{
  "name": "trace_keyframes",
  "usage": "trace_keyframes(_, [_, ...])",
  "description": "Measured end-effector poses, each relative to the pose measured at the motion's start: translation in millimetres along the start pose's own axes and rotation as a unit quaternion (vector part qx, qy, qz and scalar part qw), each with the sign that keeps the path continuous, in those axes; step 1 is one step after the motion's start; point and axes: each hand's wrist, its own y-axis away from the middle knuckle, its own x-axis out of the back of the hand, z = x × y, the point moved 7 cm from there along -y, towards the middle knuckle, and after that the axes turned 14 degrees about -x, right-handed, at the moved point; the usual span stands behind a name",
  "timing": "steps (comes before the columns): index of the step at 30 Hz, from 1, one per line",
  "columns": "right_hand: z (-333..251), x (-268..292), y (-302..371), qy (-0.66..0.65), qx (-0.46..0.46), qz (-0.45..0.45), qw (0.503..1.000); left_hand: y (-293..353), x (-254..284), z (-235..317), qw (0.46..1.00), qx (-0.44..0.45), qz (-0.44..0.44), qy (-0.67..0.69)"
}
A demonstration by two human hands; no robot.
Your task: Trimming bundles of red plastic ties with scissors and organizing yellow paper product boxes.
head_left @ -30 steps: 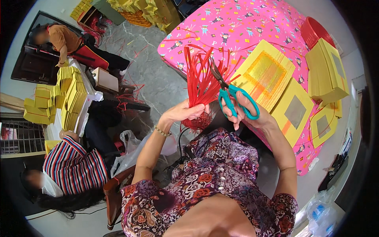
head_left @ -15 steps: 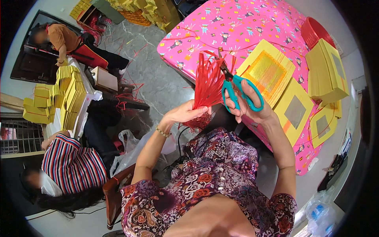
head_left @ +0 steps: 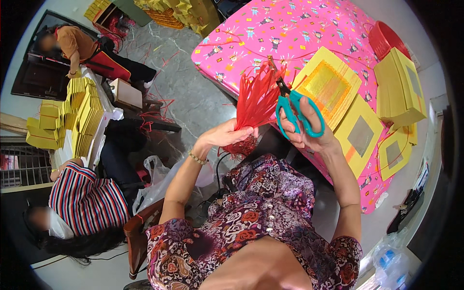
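Note:
A bundle of red plastic strips (head_left: pixel 254 104) is gripped at its lower part in my left hand (head_left: pixel 230 134). The strips fan upward, and their short lower ends hang beneath my fingers. My right hand (head_left: pixel 309 131) has its fingers through the handles of teal-handled scissors (head_left: pixel 313 113). The dark blades point up, close against the right side of the strip tips, and look nearly closed. Both hands are held above my lap, at the near edge of the pink patterned tabletop (head_left: pixel 251 48).
Flat yellow paper pieces (head_left: pixel 360 130) and a yellow stack (head_left: pixel 394 87) lie on the tabletop beside a red basket (head_left: pixel 386 38). At left, two people sit by folded yellow paper stacks (head_left: pixel 87 108). A wooden chair (head_left: pixel 140 232) stands near my left elbow.
The scissors have shifted slightly right, and their handles have drawn closer together. The strips now spread more to the right, toward the blades.

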Motion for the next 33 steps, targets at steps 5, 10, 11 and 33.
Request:
trace_keyframes(5, [0.9,-2.5,-4.1,-0.076,0.02,-0.018,0.997,-0.2,-5.7,3.5,1.0,0.005,-0.023,-0.004])
trace_keyframes(10, [3.2,5.3,-3.8,-0.109,-0.005,-0.047,0.993,-0.4,-8.4,5.2,1.0,-0.012,-0.016,0.016])
trace_keyframes(11, [4.0,6.8,-4.0,-0.114,-0.003,-0.05,0.992,-0.6,-8.0,5.4,1.0,-0.015,-0.015,0.018])
trace_keyframes(33, [19.6,16.9,6.1,-0.114,-0.013,-0.058,0.992,7.8,-8.4,7.2,0.999,0.013,-0.031,0.015])
